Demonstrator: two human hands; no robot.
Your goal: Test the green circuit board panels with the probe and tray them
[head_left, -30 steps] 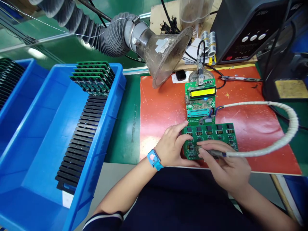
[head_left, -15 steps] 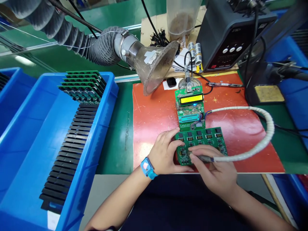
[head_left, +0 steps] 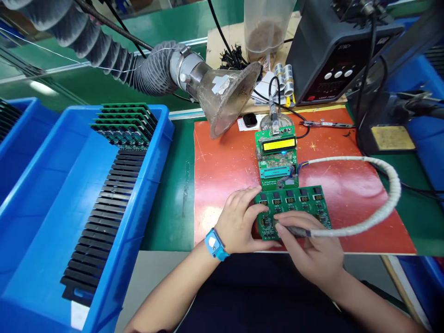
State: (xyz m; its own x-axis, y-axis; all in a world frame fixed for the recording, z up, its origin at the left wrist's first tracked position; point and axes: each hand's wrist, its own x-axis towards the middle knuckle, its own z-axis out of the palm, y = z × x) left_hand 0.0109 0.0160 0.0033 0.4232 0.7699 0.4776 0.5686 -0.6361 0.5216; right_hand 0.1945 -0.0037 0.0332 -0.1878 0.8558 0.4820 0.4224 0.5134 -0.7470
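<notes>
A green circuit board [head_left: 297, 207] with a row of small digit displays lies flat on the red mat. Its left end is gripped by my left hand [head_left: 237, 224], fingers along the far side and thumb at the near edge. Pinched in my right hand [head_left: 317, 252] is a dark pen-like probe [head_left: 296, 231], its tip over the board's lower left part; the fingers hide the exact contact. A white-wrapped cable [head_left: 391, 194] loops from the probe to a programmer board [head_left: 275, 159] with a lit yellow screen, just beyond the circuit board.
At left, a blue bin [head_left: 161, 138] holds upright green boards [head_left: 126, 122] in a black slotted rack [head_left: 107, 203]. A fume extraction hood [head_left: 229, 97] hangs over the mat [head_left: 218, 162]. Behind right stand a soldering station [head_left: 333, 60] and a sponge [head_left: 391, 138]; a pen [head_left: 328, 124] lies nearby.
The whole view has shifted slightly, so things appear a little further right and lower. Both hands keep their hold, and the probe stays at nearly the same spot on the board.
</notes>
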